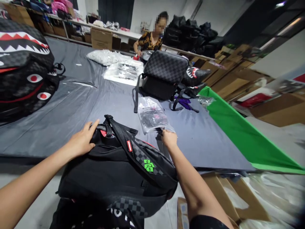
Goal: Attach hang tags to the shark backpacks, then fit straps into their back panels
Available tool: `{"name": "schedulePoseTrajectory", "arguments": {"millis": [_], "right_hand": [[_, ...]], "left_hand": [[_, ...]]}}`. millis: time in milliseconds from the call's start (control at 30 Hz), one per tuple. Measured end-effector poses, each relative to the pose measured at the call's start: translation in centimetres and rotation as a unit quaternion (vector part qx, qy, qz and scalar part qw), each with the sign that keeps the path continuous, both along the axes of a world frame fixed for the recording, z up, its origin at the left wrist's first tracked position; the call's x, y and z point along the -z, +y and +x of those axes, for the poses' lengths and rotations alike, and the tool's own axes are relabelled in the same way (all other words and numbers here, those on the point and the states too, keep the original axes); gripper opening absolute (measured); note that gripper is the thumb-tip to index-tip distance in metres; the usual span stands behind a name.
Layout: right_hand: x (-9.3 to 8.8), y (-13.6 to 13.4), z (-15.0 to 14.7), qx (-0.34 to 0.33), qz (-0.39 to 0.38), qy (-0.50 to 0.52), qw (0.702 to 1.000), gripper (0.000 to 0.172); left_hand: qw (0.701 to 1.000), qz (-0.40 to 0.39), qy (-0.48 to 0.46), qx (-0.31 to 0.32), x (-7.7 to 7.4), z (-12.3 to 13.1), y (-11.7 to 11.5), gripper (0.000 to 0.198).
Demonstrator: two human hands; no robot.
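Observation:
A black backpack (114,178) lies across the table's near edge, with checkered panels, a small red label and green dollar-sign patches on its strap. My left hand (82,139) rests against its left end by the top loop, fingers stretched and apart. Beyond the pack's right side, my right hand (169,138) is closed in a fist; a bit of something dark shows at its fingers, too small to name. Touching or just behind that fist is a clear plastic bag (152,114) with dark contents. Whether the fist grips this bag is unclear.
Dark shark-face backpacks (26,73) stand at left. A checkered backpack (166,66) and white plastic packages (124,70) lie farther back. A person (151,39) works across the table. Green cloth (238,133) borders the right side; cardboard boxes (234,197) sit below at right.

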State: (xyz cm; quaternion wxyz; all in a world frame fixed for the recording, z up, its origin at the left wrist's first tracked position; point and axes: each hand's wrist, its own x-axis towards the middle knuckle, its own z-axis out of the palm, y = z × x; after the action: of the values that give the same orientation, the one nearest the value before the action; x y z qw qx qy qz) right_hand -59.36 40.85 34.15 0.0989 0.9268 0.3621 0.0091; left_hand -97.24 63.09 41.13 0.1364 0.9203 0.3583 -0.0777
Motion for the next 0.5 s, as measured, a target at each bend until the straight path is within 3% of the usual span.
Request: {"name": "schedulePoseTrajectory", "arguments": {"millis": [267,400,500], "right_hand": [[-1.6,-0.4,-1.8,-0.031,0.022,0.035,0.999,0.022],[-3.8,-1.5,-2.7,0.042,0.051,0.010,0.998,0.027],[-6.6,-3.2,-4.1,0.094,0.092,-0.003,0.991,0.030]], "left_hand": [[0.999,0.012,-0.030,0.022,-0.1,-0.3,0.1,0.095],[0.999,0.008,-0.029,0.012,-0.4,-0.4,-0.1,0.096],[1.000,-0.003,-0.021,-0.003,-0.6,-0.4,-0.1,0.098]]}}
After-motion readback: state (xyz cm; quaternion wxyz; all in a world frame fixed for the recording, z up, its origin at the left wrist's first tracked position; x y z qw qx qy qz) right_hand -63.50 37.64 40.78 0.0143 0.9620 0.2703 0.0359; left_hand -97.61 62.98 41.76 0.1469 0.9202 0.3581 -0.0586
